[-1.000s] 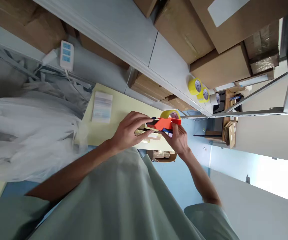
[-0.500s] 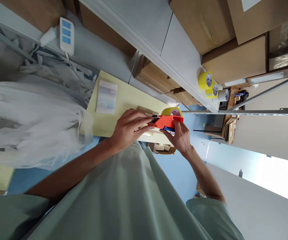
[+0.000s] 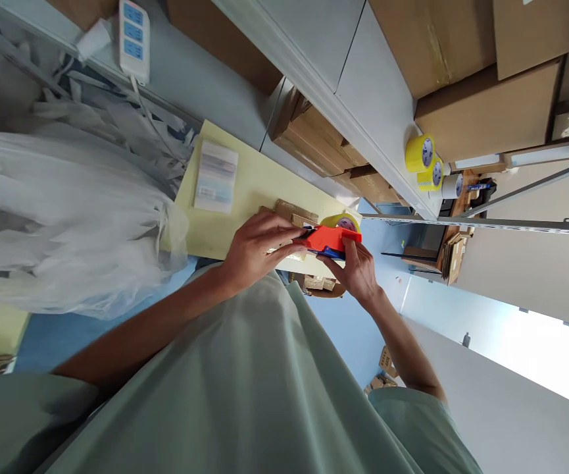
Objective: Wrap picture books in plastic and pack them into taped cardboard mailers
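Observation:
A red and blue plastic tape dispenser (image 3: 327,238) is held between my two hands above the pale yellow tabletop (image 3: 259,181). My left hand (image 3: 257,247) pinches its dark left end with thumb and fingers. My right hand (image 3: 357,266) grips its right end, thumb on the near side. Right behind the dispenser is a yellow tape roll (image 3: 342,220); whether it is fitted on the dispenser I cannot tell. A small brown cardboard box (image 3: 294,212) lies on the tabletop just beyond my left fingers, partly covered by them.
A stack of printed labels (image 3: 216,176) lies on the table at left. White plastic bags (image 3: 77,224) bulge beside it. A power strip (image 3: 134,43), cardboard boxes (image 3: 314,135) and a shelf edge (image 3: 314,85) are beyond. More yellow tape rolls (image 3: 420,153) stand on the shelf.
The view has shifted a little, so the shelf and table sit slightly differently. Both hands keep hold of the tape dispenser, which has tilted slightly.

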### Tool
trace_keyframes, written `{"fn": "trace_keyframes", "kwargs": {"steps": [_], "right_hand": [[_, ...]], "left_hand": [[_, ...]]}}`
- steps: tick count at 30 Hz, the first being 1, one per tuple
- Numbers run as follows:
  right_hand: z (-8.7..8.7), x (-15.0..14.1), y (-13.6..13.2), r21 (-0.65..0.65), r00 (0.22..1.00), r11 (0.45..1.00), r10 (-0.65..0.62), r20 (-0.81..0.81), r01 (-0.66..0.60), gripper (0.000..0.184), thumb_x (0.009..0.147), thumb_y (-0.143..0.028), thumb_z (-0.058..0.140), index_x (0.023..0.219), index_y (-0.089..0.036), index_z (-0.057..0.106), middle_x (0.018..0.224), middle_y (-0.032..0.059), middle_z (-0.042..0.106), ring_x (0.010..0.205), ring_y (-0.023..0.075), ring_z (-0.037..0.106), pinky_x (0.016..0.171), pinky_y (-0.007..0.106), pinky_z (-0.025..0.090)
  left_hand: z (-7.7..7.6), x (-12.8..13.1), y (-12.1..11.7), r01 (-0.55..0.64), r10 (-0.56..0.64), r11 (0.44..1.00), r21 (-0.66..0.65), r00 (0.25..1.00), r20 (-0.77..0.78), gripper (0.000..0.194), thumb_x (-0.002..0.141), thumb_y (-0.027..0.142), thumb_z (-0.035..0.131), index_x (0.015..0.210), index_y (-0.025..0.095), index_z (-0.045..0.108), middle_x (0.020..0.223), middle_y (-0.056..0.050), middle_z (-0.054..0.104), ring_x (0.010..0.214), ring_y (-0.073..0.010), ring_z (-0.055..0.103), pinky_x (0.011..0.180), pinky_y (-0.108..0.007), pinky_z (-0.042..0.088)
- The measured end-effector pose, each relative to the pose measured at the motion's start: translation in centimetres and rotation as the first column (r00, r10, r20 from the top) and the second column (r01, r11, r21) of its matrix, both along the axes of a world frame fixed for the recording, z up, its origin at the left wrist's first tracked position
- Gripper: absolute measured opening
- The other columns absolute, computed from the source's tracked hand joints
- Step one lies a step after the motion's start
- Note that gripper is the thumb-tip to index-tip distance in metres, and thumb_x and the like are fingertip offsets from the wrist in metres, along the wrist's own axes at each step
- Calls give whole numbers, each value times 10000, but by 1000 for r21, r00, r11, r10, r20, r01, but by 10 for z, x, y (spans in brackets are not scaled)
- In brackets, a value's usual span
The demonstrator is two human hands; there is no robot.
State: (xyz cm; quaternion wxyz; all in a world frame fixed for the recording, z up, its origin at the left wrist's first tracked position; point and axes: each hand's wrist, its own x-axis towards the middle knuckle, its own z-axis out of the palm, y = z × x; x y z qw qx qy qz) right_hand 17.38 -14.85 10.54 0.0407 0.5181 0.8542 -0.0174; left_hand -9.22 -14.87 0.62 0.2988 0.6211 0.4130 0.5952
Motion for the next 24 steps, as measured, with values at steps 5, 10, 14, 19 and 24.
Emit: {"fn": "trace_keyframes", "kwargs": {"steps": [5, 10, 14, 19, 24], "right_hand": [[-6, 3, -2, -25, 1000, 1000, -5, -11, 5, 597, 1081, -731, 623, 1333, -189, 605, 1054, 183, 808, 909, 336, 794, 751, 454, 678], [-3, 6, -4, -166, 999, 986, -29, 19, 32, 634, 1049, -754, 659, 1355, -202, 606, 1026, 159, 813, 895, 340, 797, 756, 443, 664], [12, 4, -4, -342, 997, 937, -55, 56, 71, 645, 1022, -700, 724, 1406, -191, 629, 1122, 156, 831, 944, 327, 814, 807, 406, 640], [25, -10, -1, -539, 965, 803, -181, 188, 256, 565, 1003, -675, 751, 1313, -205, 705, 1019, 86, 837, 851, 256, 793, 720, 310, 535], [28, -19, 2, -574, 919, 725, -227, 323, 381, 528, 1030, -740, 704, 1129, -222, 729, 937, 64, 822, 812, 232, 764, 665, 288, 457]], "left_hand": [[-6, 1, -4, 73, -72, 996, -59, 997, 11, 275, 1059, 461, 789, 1279, 307, 847, 1045, -43, 819, 932, -184, 732, 896, -343, 588], [-8, -9, -5, 204, -195, 964, -171, 978, 67, 343, 996, 575, 839, 1190, 294, 872, 1055, -52, 833, 969, -209, 733, 915, -358, 602], [-9, -17, -1, 437, -364, 815, -380, 897, 251, 476, 940, 687, 840, 1155, 266, 888, 1085, -69, 847, 954, -219, 738, 860, -347, 610], [-30, 1, 4, 667, -305, 457, -588, 738, 602, 590, 739, 729, 961, 999, 204, 891, 959, -95, 846, 869, -255, 765, 799, -390, 622], [-53, 26, -8, 687, -176, 324, -651, 720, 672, 583, 636, 708, 1005, 871, 193, 869, 869, -80, 825, 820, -229, 728, 726, -345, 554]]}}
